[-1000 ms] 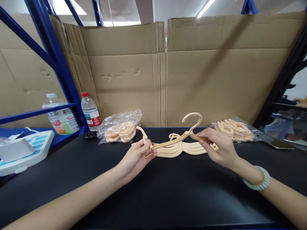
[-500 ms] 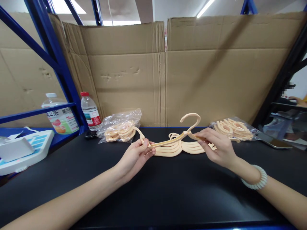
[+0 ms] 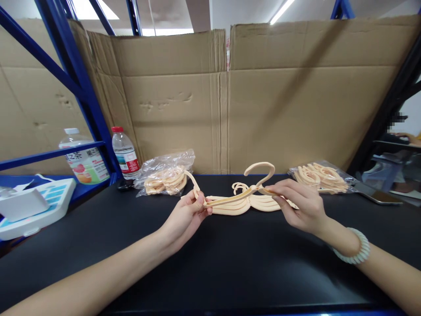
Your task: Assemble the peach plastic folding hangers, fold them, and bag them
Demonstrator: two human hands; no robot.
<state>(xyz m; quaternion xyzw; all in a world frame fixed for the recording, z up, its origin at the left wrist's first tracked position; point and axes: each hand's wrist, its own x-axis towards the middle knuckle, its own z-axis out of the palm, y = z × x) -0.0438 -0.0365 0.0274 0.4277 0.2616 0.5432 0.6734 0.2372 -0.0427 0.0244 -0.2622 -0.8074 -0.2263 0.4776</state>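
Observation:
A cream-coloured plastic clothes hanger (image 3: 230, 200) is held up between both hands, its curved hook standing upward. My left hand (image 3: 190, 213) pinches its left end, where a thin bent piece sticks up beyond the fingers. On the other side my right hand (image 3: 301, 204) grips the hanger's right arm with thumb and fingers; the right tip is hidden by the hand. Just behind it, several matching hangers (image 3: 232, 210) lie nested on the black table (image 3: 237, 267).
A plastic bag of hanger parts (image 3: 164, 177) sits back left, another bag (image 3: 324, 175) back right beside a phone (image 3: 376, 194). Two bottles, one red-capped (image 3: 125, 153), stand at the left near a white-and-blue device (image 3: 36, 210). Cardboard (image 3: 312, 109) walls the back.
The held hanger has tilted slightly, its hook dropping lower and leaning a little more toward me. Both hands keep their grip in nearly the same places.

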